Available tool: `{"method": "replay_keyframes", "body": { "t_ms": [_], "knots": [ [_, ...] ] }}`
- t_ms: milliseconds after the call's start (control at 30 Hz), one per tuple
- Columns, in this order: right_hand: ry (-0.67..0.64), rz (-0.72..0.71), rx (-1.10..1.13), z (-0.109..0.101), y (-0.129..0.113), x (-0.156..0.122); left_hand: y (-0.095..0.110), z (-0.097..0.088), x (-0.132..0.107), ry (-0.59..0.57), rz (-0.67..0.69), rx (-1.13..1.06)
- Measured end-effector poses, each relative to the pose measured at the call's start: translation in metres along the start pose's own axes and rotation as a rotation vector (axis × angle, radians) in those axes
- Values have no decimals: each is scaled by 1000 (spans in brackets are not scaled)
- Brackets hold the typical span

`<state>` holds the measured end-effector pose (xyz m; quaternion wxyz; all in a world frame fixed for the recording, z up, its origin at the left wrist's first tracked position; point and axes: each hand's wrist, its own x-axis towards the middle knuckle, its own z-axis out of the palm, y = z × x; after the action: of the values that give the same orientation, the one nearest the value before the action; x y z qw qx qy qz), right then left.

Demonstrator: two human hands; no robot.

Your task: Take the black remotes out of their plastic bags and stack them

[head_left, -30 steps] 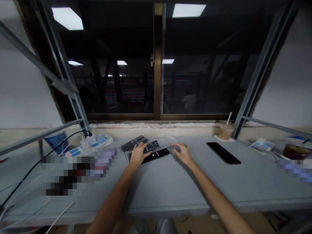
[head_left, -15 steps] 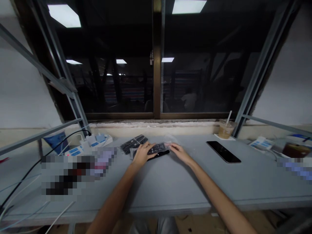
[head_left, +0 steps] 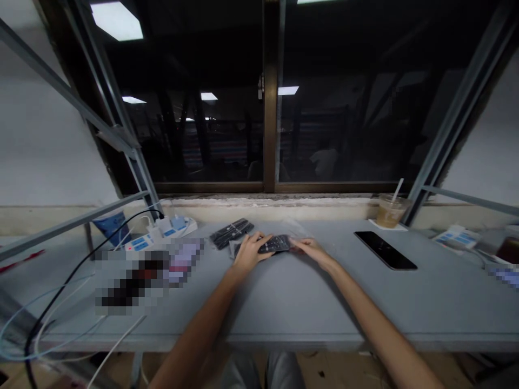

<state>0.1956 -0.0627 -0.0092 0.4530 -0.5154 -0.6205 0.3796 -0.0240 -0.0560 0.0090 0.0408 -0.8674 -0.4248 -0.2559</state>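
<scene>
A black remote control (head_left: 274, 244) lies across the far middle of the grey table (head_left: 292, 302). My left hand (head_left: 249, 252) grips its left end with curled fingers. My right hand (head_left: 311, 249) holds its right end, where a clear plastic bag (head_left: 295, 229) lies crumpled behind. Two more black remotes in clear wrapping (head_left: 232, 232) rest just left of my left hand.
A white power strip (head_left: 162, 233) with plugs and cables sits at the back left. A black phone (head_left: 385, 249) lies to the right, an iced drink with a straw (head_left: 390, 210) behind it. Cables (head_left: 60, 324) hang off the left edge. A dark window runs along the back.
Both hands closed in on one remote and lifted it together; before, they rested apart on the remotes and bag. The camera has shifted slightly left and down.
</scene>
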Motion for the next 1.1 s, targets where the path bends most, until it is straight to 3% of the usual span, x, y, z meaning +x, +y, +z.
{"method": "replay_keyframes", "body": {
  "t_ms": [167,333,533,667,833,933,1100],
  "knots": [
    [-46,-5,80,5,-6,-2,-2,-4,2,-32,47,65],
    [43,-7,180,4,-7,0,-7,-4,5,-13,44,126],
    [270,15,327,-6,-3,9,-23,-7,6,50,-32,140],
    [443,2,597,-14,1,17,-32,-8,4,135,-102,129],
    [646,81,675,-22,5,21,-36,-11,4,333,-349,144],
    [583,103,640,-19,3,17,-37,-13,5,424,-435,70],
    [266,76,586,-1,-2,8,-34,-16,5,419,-297,-8]
  ]
}}
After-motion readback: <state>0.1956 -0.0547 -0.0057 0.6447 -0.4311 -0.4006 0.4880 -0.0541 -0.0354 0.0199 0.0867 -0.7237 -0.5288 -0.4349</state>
